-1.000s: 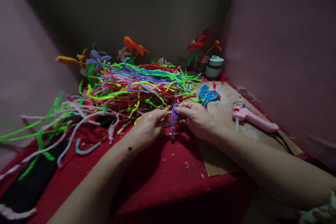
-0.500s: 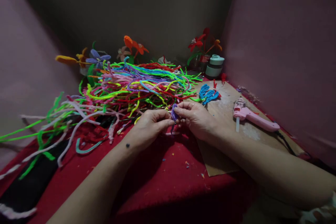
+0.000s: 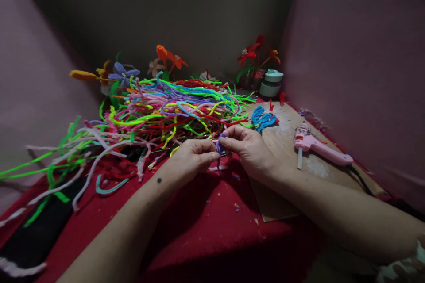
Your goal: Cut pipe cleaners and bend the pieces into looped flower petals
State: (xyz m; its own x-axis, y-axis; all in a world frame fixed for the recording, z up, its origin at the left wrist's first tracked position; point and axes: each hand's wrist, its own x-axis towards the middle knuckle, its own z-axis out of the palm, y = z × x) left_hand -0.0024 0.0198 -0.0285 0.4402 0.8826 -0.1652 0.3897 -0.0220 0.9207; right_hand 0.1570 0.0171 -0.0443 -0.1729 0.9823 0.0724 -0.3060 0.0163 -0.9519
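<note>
Between my two hands is a small bent purple pipe cleaner (image 3: 219, 147), held just above the red cloth. My left hand (image 3: 195, 154) pinches it from the left with thumb and fingertips. From the right, the thumb and index finger of my right hand (image 3: 244, 143) close on its upper part. A short purple end hangs below the fingers. Part of the piece is hidden behind my fingertips. Behind my hands lies a big heap of colourful pipe cleaners (image 3: 186, 106). Past my right hand rests a blue looped pipe-cleaner shape (image 3: 263, 118).
A pink glue gun (image 3: 323, 150) lies on a brown board (image 3: 282, 203) at the right, its cord trailing off. Pipe-cleaner flowers (image 3: 124, 74) and a pale green-lidded jar (image 3: 271, 83) stand at the back. Tiny scraps dot the red cloth (image 3: 212, 234). Walls rise on both sides.
My right hand's fingers have shifted slightly on the purple pipe cleaner, and less of its top shows. Both hands stay in nearly the same place.
</note>
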